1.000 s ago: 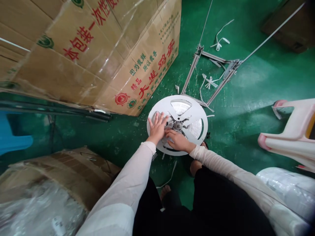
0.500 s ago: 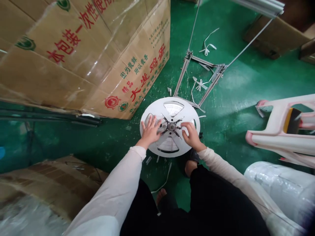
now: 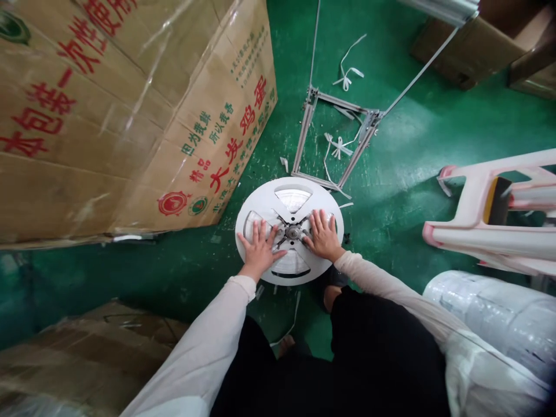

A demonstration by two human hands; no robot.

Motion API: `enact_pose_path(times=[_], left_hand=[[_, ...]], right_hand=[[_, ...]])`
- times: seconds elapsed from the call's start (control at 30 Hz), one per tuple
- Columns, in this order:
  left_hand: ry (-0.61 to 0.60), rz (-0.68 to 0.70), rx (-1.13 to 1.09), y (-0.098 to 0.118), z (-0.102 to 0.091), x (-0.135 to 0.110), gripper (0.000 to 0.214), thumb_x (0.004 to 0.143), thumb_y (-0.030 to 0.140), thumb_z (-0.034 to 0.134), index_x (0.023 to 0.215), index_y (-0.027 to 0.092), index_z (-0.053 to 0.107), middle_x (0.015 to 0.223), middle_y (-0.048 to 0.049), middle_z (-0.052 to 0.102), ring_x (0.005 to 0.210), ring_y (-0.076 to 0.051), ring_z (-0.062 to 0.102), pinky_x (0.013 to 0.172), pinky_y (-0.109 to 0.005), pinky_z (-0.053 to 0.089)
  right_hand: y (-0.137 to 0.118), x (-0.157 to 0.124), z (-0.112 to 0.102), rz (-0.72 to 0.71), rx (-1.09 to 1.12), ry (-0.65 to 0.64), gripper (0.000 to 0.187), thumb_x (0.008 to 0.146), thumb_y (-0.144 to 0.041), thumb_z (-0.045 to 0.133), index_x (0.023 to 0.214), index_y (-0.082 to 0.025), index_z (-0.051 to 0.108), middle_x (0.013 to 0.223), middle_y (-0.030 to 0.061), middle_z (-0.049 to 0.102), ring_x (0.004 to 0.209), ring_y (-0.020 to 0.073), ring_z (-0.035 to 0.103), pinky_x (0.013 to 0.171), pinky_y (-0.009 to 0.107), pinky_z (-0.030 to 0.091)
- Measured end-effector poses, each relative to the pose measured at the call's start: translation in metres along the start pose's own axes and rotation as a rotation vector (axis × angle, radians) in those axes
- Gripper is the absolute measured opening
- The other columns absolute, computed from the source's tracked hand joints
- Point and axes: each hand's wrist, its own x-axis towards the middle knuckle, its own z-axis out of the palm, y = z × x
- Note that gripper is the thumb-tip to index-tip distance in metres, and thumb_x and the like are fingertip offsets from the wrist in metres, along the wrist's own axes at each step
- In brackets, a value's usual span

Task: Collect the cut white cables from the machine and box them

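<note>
A large white reel (image 3: 278, 190) lies face up in front of my legs, with cut-out windows in its disc showing white material wound inside. At its centre is a dark metal hub (image 3: 293, 232) with several short arms. My left hand (image 3: 259, 249) rests flat on the left side of the disc, fingers spread. On the right side, my right hand (image 3: 324, 236) also lies flat with its fingers stretched out, its thumb close to the hub. Neither hand grips anything. What supports the reel underneath is hidden.
A big printed cardboard box (image 3: 182, 133) stands at left. Beyond the reel is a metal frame (image 3: 299, 139) with loose white strips (image 3: 339, 146). At right are a pink-and-white step stool (image 3: 490, 231) and a plastic-wrapped roll (image 3: 482, 307). Another cardboard box (image 3: 469, 52) sits at upper right.
My right hand has opened from a curled pose near the hub and now lies flat on the disc. My left hand stays spread on the reel. The view has shifted slightly.
</note>
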Motion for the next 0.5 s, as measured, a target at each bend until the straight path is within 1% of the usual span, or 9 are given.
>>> enact_pose_path(times=[0.07, 0.1, 0.17, 0.2, 0.27, 0.3, 0.37, 0.43, 0.5], left_hand=[[-0.024, -0.014, 0.007, -0.001, -0.001, 0.0, 0.093, 0.084, 0.069, 0.055, 0.158, 0.029, 0.016, 0.166, -0.0182, -0.002, 0.153, -0.04, -0.009, 0.104, -0.08, -0.013], [-0.031, -0.021, 0.013, -0.001, 0.0, -0.001, 0.093, 0.084, 0.069, 0.056, 0.158, 0.029, 0.016, 0.166, -0.018, -0.002, 0.153, -0.039, -0.01, 0.104, -0.08, -0.012], [-0.04, -0.032, 0.032, -0.002, 0.002, -0.003, 0.093, 0.084, 0.067, 0.057, 0.158, 0.028, 0.015, 0.166, -0.0178, -0.003, 0.153, -0.039, -0.011, 0.106, -0.08, -0.01], [-0.043, -0.036, 0.042, -0.002, 0.003, -0.004, 0.093, 0.085, 0.066, 0.057, 0.158, 0.027, 0.015, 0.166, -0.0178, -0.004, 0.153, -0.039, -0.012, 0.106, -0.08, -0.008], [-0.047, -0.043, 0.06, 0.0, 0.003, -0.004, 0.093, 0.087, 0.065, 0.055, 0.159, 0.026, 0.012, 0.166, -0.0178, -0.006, 0.152, -0.039, -0.014, 0.107, -0.08, -0.005], [-0.048, -0.043, 0.064, 0.002, 0.002, -0.004, 0.092, 0.087, 0.066, 0.053, 0.159, 0.026, 0.011, 0.166, -0.0178, -0.007, 0.152, -0.04, -0.014, 0.107, -0.08, -0.004], [-0.045, -0.038, 0.068, 0.007, -0.002, -0.001, 0.09, 0.089, 0.066, 0.049, 0.159, 0.025, 0.011, 0.166, -0.0176, -0.007, 0.152, -0.041, -0.015, 0.106, -0.081, -0.003], [-0.061, -0.033, 0.059, 0.011, -0.012, 0.002, 0.09, 0.089, 0.066, 0.049, 0.159, 0.025, 0.013, 0.166, -0.0175, -0.007, 0.151, -0.042, -0.014, 0.106, -0.082, -0.001], [-0.112, -0.028, 0.035, 0.013, -0.025, 0.004, 0.089, 0.087, 0.061, 0.055, 0.159, 0.024, 0.018, 0.167, -0.0175, -0.004, 0.152, -0.043, -0.01, 0.108, -0.08, 0.004]], right_hand=[[0.006, 0.002, -0.004, -0.006, 0.055, -0.003, 0.076, 0.095, -0.049, 0.049, 0.155, -0.005, 0.03, 0.164, 0.0219, 0.016, 0.152, 0.0417, 0.005, 0.116, 0.07, 0.007], [0.014, 0.003, -0.006, -0.03, 0.111, -0.001, 0.073, 0.094, -0.047, 0.051, 0.153, -0.007, 0.035, 0.163, 0.0212, 0.021, 0.152, 0.0412, 0.01, 0.117, 0.068, 0.012], [0.042, -0.001, -0.011, -0.061, 0.274, 0.03, 0.059, 0.094, -0.038, 0.051, 0.148, -0.013, 0.045, 0.156, 0.018, 0.039, 0.147, 0.0352, 0.03, 0.116, 0.058, 0.027], [0.062, -0.005, -0.014, -0.03, 0.348, 0.063, 0.052, 0.095, -0.032, 0.048, 0.144, -0.016, 0.049, 0.148, 0.016, 0.049, 0.139, 0.0301, 0.043, 0.113, 0.051, 0.037], [0.102, -0.021, -0.017, 0.143, 0.399, 0.106, 0.044, 0.095, -0.021, 0.042, 0.137, -0.018, 0.055, 0.13, 0.0128, 0.062, 0.115, 0.0218, 0.061, 0.101, 0.037, 0.048], [0.121, -0.03, -0.017, 0.243, 0.368, 0.081, 0.043, 0.093, -0.017, 0.044, 0.134, -0.018, 0.057, 0.124, 0.0123, 0.063, 0.105, 0.0202, 0.064, 0.095, 0.034, 0.051], [0.146, -0.05, -0.012, 0.348, 0.248, -0.093, 0.043, 0.088, -0.017, 0.054, 0.131, -0.018, 0.058, 0.125, 0.0123, 0.059, 0.097, 0.0204, 0.065, 0.09, 0.032, 0.052], [0.154, -0.062, -0.001, 0.358, 0.149, -0.288, 0.052, 0.083, -0.022, 0.067, 0.134, -0.02, 0.056, 0.131, 0.0128, 0.054, 0.098, 0.0224, 0.066, 0.087, 0.032, 0.052], [0.15, -0.066, 0.011, 0.372, 0.103, -0.365, 0.057, 0.08, -0.024, 0.072, 0.134, -0.021, 0.054, 0.132, 0.0142, 0.052, 0.098, 0.0238, 0.066, 0.084, 0.033, 0.052]])
